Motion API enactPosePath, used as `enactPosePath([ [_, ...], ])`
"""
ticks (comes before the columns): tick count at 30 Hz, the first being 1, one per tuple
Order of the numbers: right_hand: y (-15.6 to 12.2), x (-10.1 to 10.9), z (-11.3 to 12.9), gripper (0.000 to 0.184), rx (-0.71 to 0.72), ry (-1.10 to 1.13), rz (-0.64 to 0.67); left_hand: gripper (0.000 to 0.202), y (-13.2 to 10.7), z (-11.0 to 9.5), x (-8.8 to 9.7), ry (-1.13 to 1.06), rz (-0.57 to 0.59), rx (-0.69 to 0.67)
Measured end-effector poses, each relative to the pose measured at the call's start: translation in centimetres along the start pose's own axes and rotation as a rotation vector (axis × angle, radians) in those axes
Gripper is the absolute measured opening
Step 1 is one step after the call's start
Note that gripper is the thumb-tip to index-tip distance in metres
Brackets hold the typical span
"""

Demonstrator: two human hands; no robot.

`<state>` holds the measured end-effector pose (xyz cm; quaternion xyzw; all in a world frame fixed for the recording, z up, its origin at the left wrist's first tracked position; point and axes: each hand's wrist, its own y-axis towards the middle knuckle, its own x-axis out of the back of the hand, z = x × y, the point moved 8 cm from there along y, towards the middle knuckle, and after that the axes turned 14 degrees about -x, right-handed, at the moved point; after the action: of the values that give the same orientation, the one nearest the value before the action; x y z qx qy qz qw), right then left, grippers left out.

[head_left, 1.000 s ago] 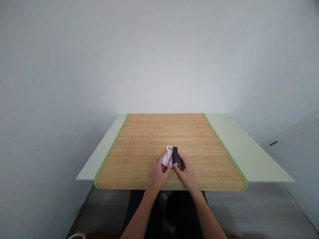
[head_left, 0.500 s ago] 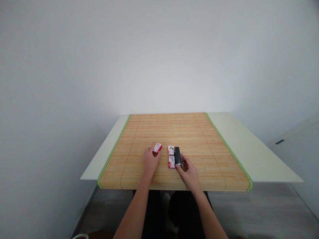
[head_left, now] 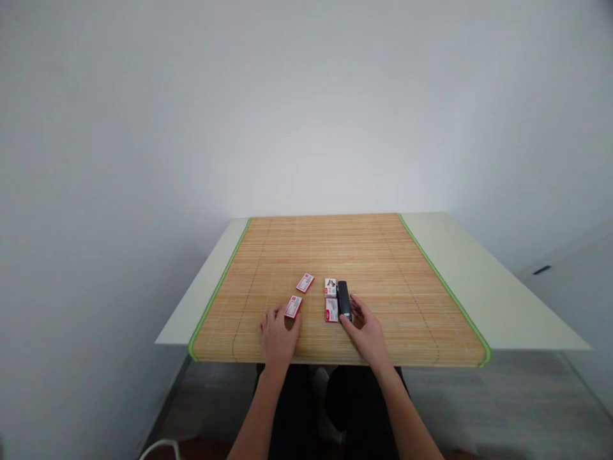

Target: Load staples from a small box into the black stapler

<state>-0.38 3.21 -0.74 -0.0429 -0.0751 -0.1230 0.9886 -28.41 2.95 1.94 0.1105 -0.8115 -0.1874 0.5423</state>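
My left hand (head_left: 280, 335) has its thumb and fingers around the near end of a small red-and-white staple box (head_left: 294, 306), close to the mat's front edge. Just beyond it lies a second such box (head_left: 305, 283), turned at a slant and untouched. Right of these, two more small boxes stand end to end: a white one with a dark picture (head_left: 330, 287) and a red-and-white one (head_left: 331, 310). A black stapler (head_left: 343, 300) lies lengthwise along their right side. My right hand (head_left: 368, 332) grips its near end between thumb and fingers.
A bamboo mat (head_left: 354, 249) with green edging covers the middle of a white table (head_left: 502, 306). Behind the table rises a plain white wall (head_left: 306, 128). A dark handle (head_left: 542, 270) shows at the right.
My left hand has drawn back toward me with one staple box. Another box now shows on the mat where the hand was. My right hand has stayed at the stapler.
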Motion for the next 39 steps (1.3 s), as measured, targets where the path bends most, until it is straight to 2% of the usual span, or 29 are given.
enactPosePath([
  [3, 0.0, -0.1, -0.1, 0.067, 0.005, -0.008, -0.010, 0.059, 1.0, -0.9, 0.1, -0.008, -0.007, -0.001],
  [5, -0.1, -0.1, -0.1, 0.067, 0.009, -0.006, -0.012, 0.063, 3.1, -2.5, -0.1, -0.069, 0.003, -0.070],
  [8, -0.1, -0.1, 0.0, 0.067, 0.018, -0.002, -0.013, 0.054, 7.4, -6.6, -1.3, -0.230, 0.113, -0.342],
  [11, -0.1, -0.1, 0.1, 0.066, 0.020, 0.004, -0.008, 0.048, 11.0, -9.7, -3.3, -0.343, 0.299, -0.559],
  [12, -0.1, -0.2, 0.1, 0.066, 0.017, 0.007, -0.004, 0.042, 12.0, -10.1, -4.1, -0.360, 0.358, -0.580],
  [14, 0.0, -0.3, 0.0, 0.066, 0.012, 0.016, 0.006, 0.030, 13.9, -10.2, -5.4, -0.370, 0.396, -0.576],
  [19, 0.1, -0.4, 0.1, 0.066, 0.010, 0.034, 0.005, 0.029, 16.7, -9.6, -7.1, -0.378, 0.314, -0.503],
  [23, -0.2, -0.5, 0.3, 0.065, 0.009, 0.032, 0.005, 0.036, 15.6, -9.4, -6.2, -0.381, 0.216, -0.460],
  [28, 0.4, -0.3, 1.3, 0.052, 0.045, -0.051, -0.008, 0.035, 10.5, -8.4, -4.3, -0.394, 0.149, -0.428],
  [31, 2.6, -0.1, 2.9, 0.043, 0.102, -0.229, -0.001, 0.033, 8.2, -7.9, -3.6, -0.413, 0.139, -0.403],
  [33, 4.7, -0.5, 4.1, 0.041, 0.155, -0.391, 0.069, 0.031, 7.3, -7.9, -3.3, -0.411, 0.147, -0.387],
  [36, 7.9, -0.8, 5.6, 0.041, 0.199, -0.450, 0.176, 0.030, 6.3, -8.9, -2.9, -0.390, 0.158, -0.405],
  [39, 10.1, -1.3, 6.5, 0.040, 0.225, -0.483, 0.280, 0.032, 5.3, -10.1, -2.8, -0.349, 0.156, -0.422],
])
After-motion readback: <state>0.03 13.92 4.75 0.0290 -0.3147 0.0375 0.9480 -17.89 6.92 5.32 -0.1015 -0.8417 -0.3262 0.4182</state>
